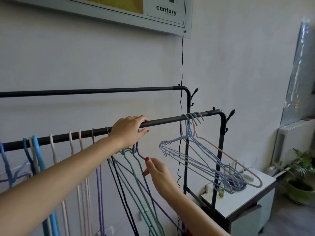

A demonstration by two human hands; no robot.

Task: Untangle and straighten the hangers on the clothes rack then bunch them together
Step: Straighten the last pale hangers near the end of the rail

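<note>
A black front rail [170, 120] of the clothes rack carries wire hangers. My left hand [129, 132] is wrapped over this rail, covering the hooks of a tangled cluster of teal hangers [136, 169], a purple hanger [141, 155] and dark ones. Just below, my right hand [158, 174] pinches the purple hanger's shoulder wire between thumb and forefinger. At the rail's right end hangs a tight bunch of light blue hangers [192, 159] with one beige hanger [221, 150]. Left of my hand, white, pink, purple and blue hangers [38, 150] are spread along the rail.
A second, higher back rail [85, 91] runs close to the wall. A black cable [182, 65] drops from a wall board [167, 12]. A white cabinet [242, 206] stands under the rack's right end, with a potted plant [301, 169] and radiator [289, 138] beyond.
</note>
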